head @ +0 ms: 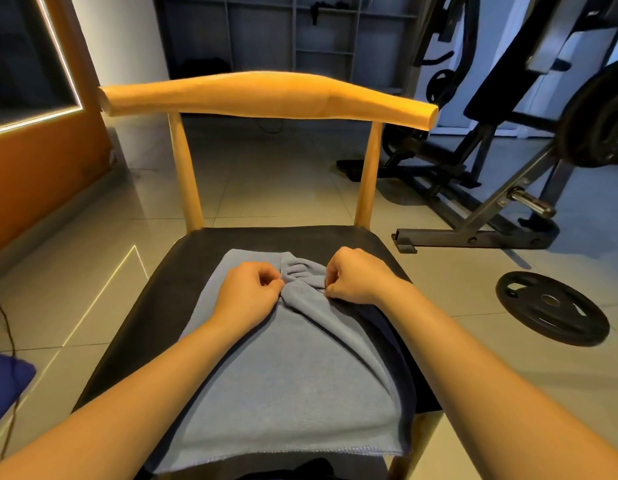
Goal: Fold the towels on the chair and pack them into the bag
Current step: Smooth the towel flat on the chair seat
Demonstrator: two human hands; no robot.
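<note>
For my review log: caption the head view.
Left hand and right hand pinch a bunched blue towel on the chair.

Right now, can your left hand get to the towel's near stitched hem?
Probably yes: the hem lies uncovered at the chair's front edge; the left hand just has to release the bunched far end of the towel.

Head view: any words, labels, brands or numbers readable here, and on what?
None can be read.
The blue towel and the chair show no print or tag.
The weight plate on the floor may carry raised marks, but it is too dark and blurred to tell.
</note>
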